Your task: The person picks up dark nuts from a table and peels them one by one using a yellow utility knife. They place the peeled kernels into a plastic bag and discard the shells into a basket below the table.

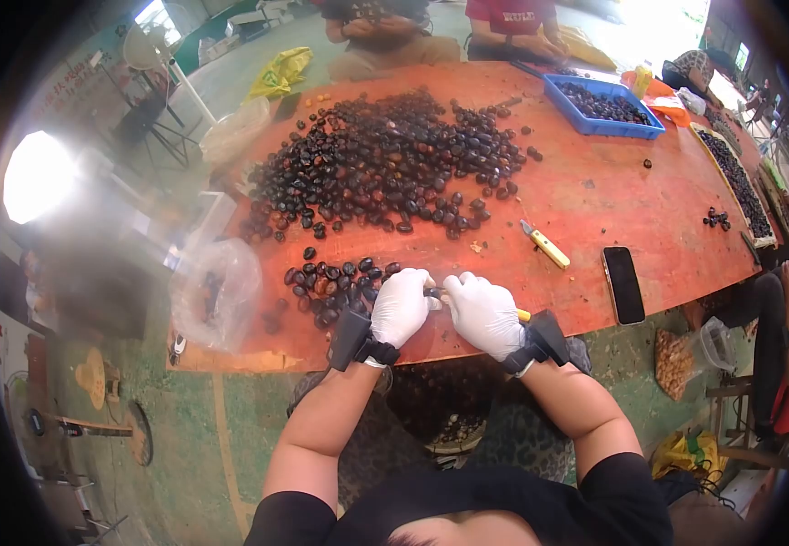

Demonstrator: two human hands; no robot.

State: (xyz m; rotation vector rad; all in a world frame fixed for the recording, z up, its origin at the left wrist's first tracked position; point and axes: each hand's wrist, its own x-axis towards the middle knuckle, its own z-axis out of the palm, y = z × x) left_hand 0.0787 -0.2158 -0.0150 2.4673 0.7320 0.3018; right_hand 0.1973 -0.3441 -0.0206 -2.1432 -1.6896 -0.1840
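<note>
My left hand (pixel 401 308), in a white glove, pinches a dark glossy oval nut (pixel 432 293) over the near edge of the table. My right hand (pixel 482 314), gloved too, is closed around a knife whose yellow handle (pixel 523 316) sticks out behind the palm. Its blade is mostly hidden between the hands, close to the nut. Beside my left hand lies a small group of dark nuts (pixel 326 287). A much larger heap of them (pixel 385 159) spreads farther back. Below the hands, at my lap, more dark pieces (pixel 440 387) lie in a container.
On the red table (pixel 585 200) lie a second yellow-handled knife (pixel 545 246) and a black phone (pixel 624 286). A blue tray (pixel 605 129) of nuts stands back right, a long tray (pixel 735 187) farther right. Clear plastic bags (pixel 217 296) hang at left. Other people sit across and at right.
</note>
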